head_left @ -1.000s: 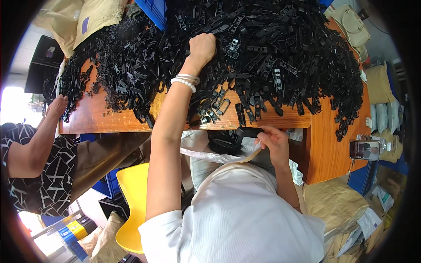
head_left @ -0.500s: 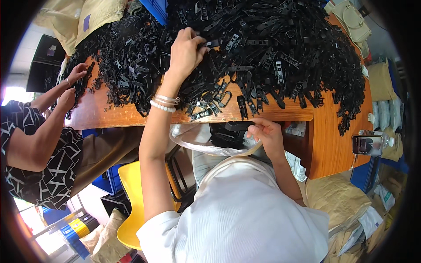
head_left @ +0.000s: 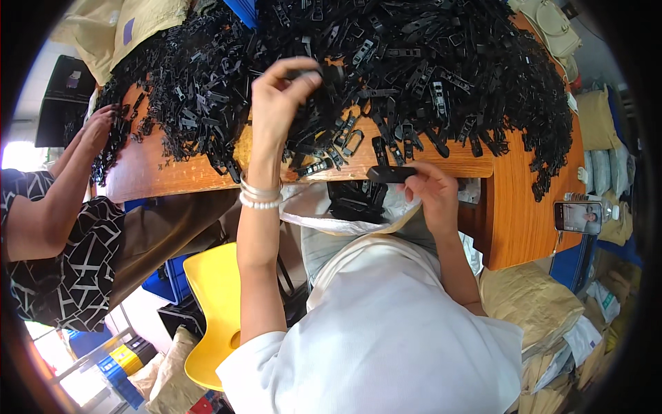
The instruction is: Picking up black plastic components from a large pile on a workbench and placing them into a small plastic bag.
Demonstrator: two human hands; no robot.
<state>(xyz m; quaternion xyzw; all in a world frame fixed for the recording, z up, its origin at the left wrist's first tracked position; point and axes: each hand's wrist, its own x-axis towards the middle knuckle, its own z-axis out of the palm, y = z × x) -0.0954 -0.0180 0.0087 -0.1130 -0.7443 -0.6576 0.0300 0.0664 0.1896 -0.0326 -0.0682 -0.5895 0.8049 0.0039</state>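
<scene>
A large heap of small black plastic parts (head_left: 427, 83), some with frames and slots like buckles or clips, covers the far part of the wooden table. Over its near slope my left hand (head_left: 276, 100) is closed in a pinch on a dark plastic part, mostly hidden by the fingers and blurred. By the front edge my right hand (head_left: 436, 196) grips a smooth, elongated black plastic piece (head_left: 390, 174) between thumb and fingers. Below it, a white sack (head_left: 303, 200) lies open on my lap, with several black parts (head_left: 353, 203) inside.
At the left another person's hands (head_left: 98, 127) work at the heap. A phone (head_left: 578, 216) stands at the table's right edge. A yellow chair (head_left: 214, 310) is to my left; brown paper sacks (head_left: 531, 307) sit at lower right. A blue bin corner (head_left: 243, 10) juts over the heap.
My left hand has lifted off the heap and moved left and nearer, with a part in its pinch. My right hand has raised its black piece and shifted slightly right.
</scene>
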